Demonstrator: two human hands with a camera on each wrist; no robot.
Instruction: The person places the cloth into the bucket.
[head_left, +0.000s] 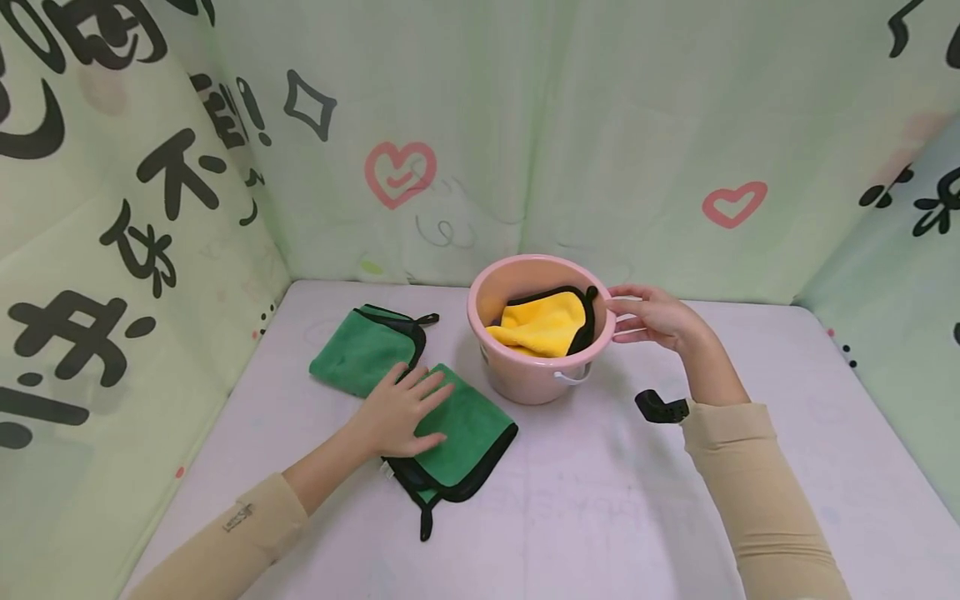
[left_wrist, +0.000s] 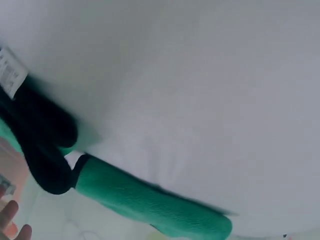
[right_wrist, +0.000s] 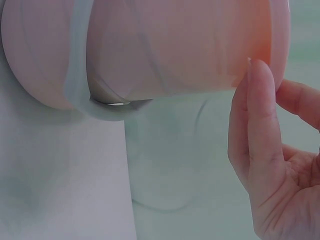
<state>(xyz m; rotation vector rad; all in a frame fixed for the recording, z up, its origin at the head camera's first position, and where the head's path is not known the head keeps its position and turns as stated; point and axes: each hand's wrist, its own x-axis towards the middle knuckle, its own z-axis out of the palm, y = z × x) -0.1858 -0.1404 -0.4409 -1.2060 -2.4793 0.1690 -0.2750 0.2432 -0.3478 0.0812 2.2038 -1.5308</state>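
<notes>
Under the flat left hand (head_left: 401, 410), green towel (head_left: 457, 433) long axis diagonal; right hand (head_left: 651, 317) fingers touching upright pink bucket (head_left: 525, 375).

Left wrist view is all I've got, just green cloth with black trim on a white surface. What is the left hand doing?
Observer: The left hand rests flat, fingers spread, on the nearer green cloth, which lies on the table.
Operator: Is there anything else near it?
Observer: A second green cloth lies just beyond, and a pink bucket stands to the right.
Operator: Is the bucket empty?
Observer: No, a yellow cloth with black trim sits inside it.
Operator: Where is the right hand?
Observer: The right hand is at the bucket's right rim, fingertips touching its outer wall.
</notes>
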